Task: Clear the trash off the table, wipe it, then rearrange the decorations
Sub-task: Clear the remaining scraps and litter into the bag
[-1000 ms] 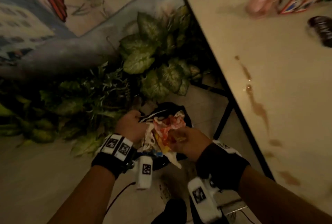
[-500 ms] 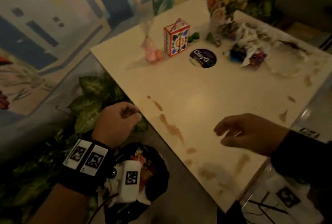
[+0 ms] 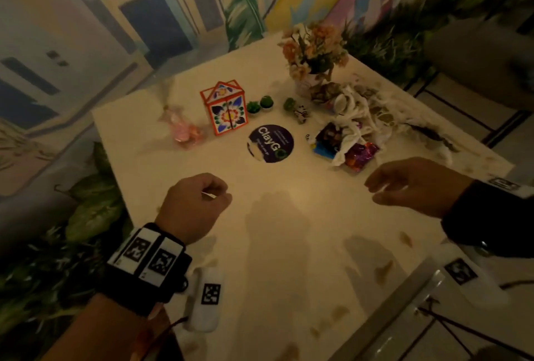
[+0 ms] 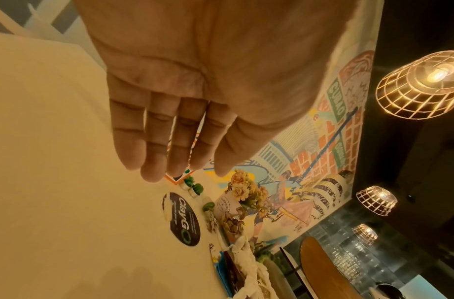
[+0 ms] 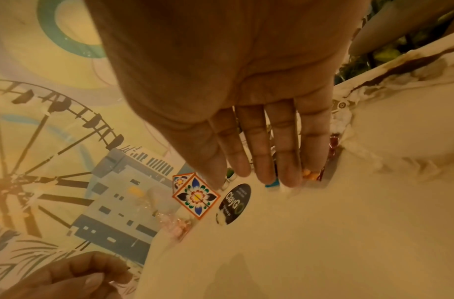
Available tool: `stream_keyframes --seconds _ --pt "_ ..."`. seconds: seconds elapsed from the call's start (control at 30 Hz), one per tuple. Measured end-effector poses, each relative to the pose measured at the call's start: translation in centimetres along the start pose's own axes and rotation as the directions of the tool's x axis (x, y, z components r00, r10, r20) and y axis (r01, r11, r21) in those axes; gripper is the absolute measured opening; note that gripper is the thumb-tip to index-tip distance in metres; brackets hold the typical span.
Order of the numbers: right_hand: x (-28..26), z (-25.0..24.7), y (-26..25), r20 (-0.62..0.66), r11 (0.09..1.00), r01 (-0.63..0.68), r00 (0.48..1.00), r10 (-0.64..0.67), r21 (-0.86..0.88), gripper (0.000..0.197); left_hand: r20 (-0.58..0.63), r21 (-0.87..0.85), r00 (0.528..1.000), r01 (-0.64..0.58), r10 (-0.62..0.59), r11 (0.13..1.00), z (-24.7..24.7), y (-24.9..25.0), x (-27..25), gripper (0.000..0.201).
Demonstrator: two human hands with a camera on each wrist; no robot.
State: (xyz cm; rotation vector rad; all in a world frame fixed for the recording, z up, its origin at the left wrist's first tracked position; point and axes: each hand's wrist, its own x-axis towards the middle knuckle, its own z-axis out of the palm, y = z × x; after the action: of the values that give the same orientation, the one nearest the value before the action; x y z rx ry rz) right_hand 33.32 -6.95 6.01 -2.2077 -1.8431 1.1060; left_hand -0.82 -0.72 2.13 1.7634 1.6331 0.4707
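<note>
A pile of crumpled white tissues [image 3: 351, 113] and shiny wrappers [image 3: 359, 155] lies at the right side of the stained white table [image 3: 289, 216]. My right hand [image 3: 375, 190] hovers just in front of that pile, fingers relaxed and holding nothing; in the right wrist view its fingers [image 5: 266, 161] are straight above the wrappers. My left hand [image 3: 219, 193] hangs over the table's left part, loosely curled around nothing. Decorations stand at the back: a floral house-shaped box [image 3: 225, 109], a flower pot [image 3: 315, 54], small green cacti [image 3: 254, 106] and a pink cellophane-wrapped item [image 3: 185, 129].
A round dark ClayGo sticker [image 3: 271, 143] sits mid-table. Brown stains [image 3: 384, 268] dot the near right part and the far right edge. Leafy plants [image 3: 92, 201] crowd the floor left of the table, below a painted wall. A grey seat [image 3: 476, 57] stands at the far right.
Both hands released the trash into the black bag on the floor and rose over the table. The right hand has moved toward the tissue pile.
</note>
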Motion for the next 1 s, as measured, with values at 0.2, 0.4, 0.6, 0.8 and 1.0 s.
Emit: stream_keyframes --seconds 0.2,0.4,0.6,0.8,1.0 --pt "3.9 -1.5 2.8 -0.072 0.999 -0.03 0.997 0.027 -0.043 0.017 0.077 0.055 0.997 0.027 -0.031 0.998 3.6 1.9 0.2 0.011" --pt "5.3 -2.9 4.6 -0.174 0.988 -0.126 0.979 0.11 -0.087 0.03 0.116 0.064 0.993 0.015 -0.022 0.998 5.9 3.4 3.1 0.014" --pt "8.8 -5.1 6.1 -0.202 0.991 -0.107 0.975 0.09 -0.078 0.045 0.138 0.007 0.986 0.088 -0.088 0.996 10.4 6.1 6.4 0.02" --pt "13.7 -3.0 6.4 -0.02 0.961 0.013 1.0 -0.019 -0.275 0.099 0.137 -0.107 0.943 0.318 -0.303 0.942 14.9 8.1 11.5 0.031" --pt "17.5 0.2 5.4 0.132 0.872 0.124 0.989 -0.069 -0.473 0.12 0.08 -0.054 0.901 0.432 -0.427 0.9 17.6 8.1 13.9 0.036"
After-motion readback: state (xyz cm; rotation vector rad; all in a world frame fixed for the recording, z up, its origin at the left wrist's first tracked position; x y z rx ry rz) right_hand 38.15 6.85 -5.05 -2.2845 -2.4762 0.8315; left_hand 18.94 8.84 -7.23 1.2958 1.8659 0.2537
